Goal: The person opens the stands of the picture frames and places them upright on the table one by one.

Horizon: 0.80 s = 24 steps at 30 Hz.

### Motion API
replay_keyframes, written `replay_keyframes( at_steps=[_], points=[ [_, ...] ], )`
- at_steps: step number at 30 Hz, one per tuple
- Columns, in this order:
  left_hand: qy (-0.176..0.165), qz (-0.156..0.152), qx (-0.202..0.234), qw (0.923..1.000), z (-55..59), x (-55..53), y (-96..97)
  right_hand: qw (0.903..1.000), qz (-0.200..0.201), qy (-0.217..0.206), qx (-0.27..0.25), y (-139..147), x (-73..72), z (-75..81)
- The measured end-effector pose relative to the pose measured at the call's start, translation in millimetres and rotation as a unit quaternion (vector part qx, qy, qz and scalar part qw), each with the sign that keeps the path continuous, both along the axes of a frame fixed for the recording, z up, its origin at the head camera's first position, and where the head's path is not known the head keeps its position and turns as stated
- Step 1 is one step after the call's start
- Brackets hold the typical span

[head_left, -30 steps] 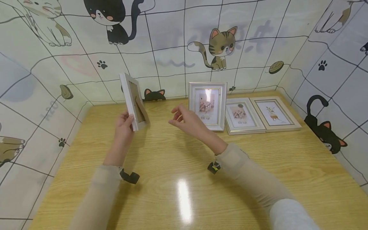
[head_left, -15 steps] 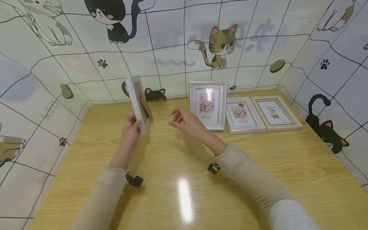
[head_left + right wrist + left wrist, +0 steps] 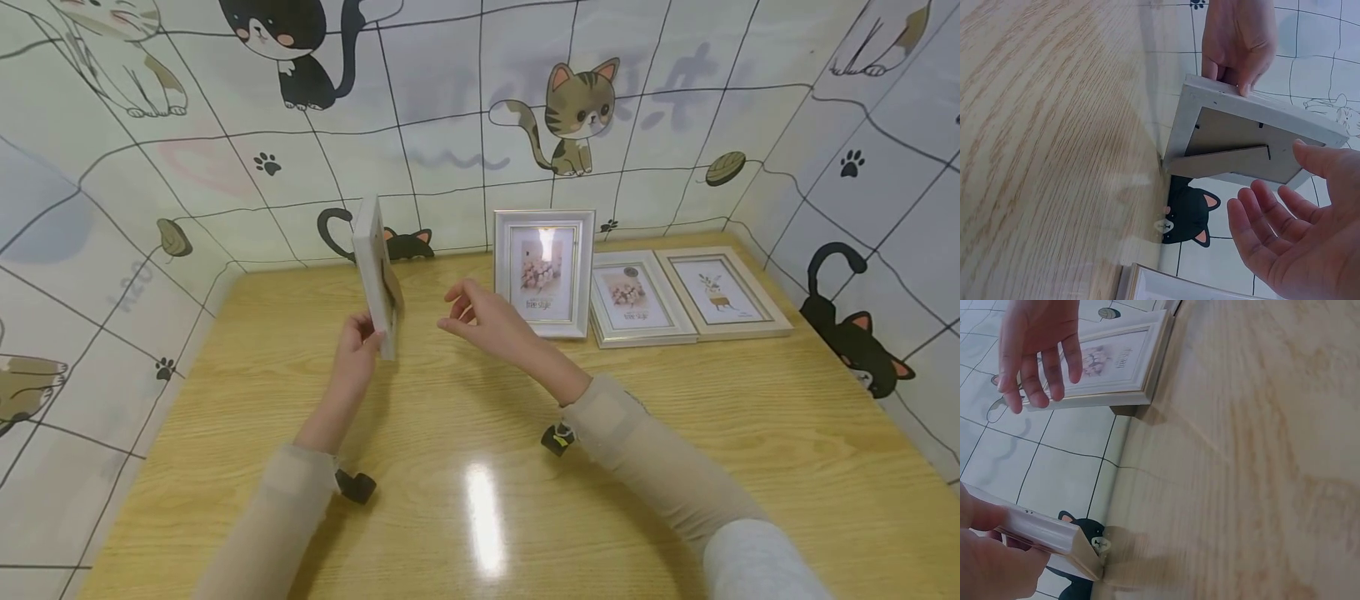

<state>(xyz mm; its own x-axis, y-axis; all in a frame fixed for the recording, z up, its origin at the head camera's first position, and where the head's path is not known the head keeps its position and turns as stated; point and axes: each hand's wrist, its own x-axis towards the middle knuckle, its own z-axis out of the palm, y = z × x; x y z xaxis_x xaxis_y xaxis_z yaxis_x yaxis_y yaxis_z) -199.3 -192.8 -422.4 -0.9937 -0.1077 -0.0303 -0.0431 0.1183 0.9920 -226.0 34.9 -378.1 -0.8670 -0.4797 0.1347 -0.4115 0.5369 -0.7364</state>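
Note:
My left hand [image 3: 354,354] pinches the near side edge of a white picture frame [image 3: 372,275], held upright and seen nearly edge-on in the head view. From the right wrist view its brown back [image 3: 1235,134] shows, with the easel stand [image 3: 1219,161] swung out. The frame's lower edge is at or just above the table; which one I cannot tell. My right hand [image 3: 487,321] hovers with loosely bent fingers and holds nothing. Just behind it a silver-white frame [image 3: 543,275] with a flower print stands upright.
Right of the standing frame, a white frame [image 3: 636,302] and a cream frame [image 3: 723,292] lie face up side by side. The wooden table [image 3: 450,425] meets a cat-patterned wall covering [image 3: 442,158] at the back.
My left hand has moved right and slightly toward me with the frame. The frame has turned until nearly edge-on to the head view. The right hand has stayed in place.

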Motion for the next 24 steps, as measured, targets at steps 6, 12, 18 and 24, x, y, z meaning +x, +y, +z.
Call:
replay_keyframes(
  at_steps=[6,12,18,24],
  points=[
    [0.012,-0.007,-0.047,0.9988,-3.0,4.2,5.6,1.0000,0.000,-0.001,0.008,-2,-0.2,1.3],
    [0.007,-0.020,-0.062,0.9978,-9.2,7.7,9.9,1.0000,0.002,-0.005,0.008,-4,-1.1,0.1],
    [0.010,-0.034,-0.059,0.9976,-15.7,10.2,10.6,0.9998,-0.002,-0.007,0.019,-9,-5.8,-2.8],
    [0.007,-0.050,-0.079,0.9956,-19.4,10.0,10.7,0.9995,-0.007,-0.014,0.029,-14,-11.8,-2.8]
  ],
)
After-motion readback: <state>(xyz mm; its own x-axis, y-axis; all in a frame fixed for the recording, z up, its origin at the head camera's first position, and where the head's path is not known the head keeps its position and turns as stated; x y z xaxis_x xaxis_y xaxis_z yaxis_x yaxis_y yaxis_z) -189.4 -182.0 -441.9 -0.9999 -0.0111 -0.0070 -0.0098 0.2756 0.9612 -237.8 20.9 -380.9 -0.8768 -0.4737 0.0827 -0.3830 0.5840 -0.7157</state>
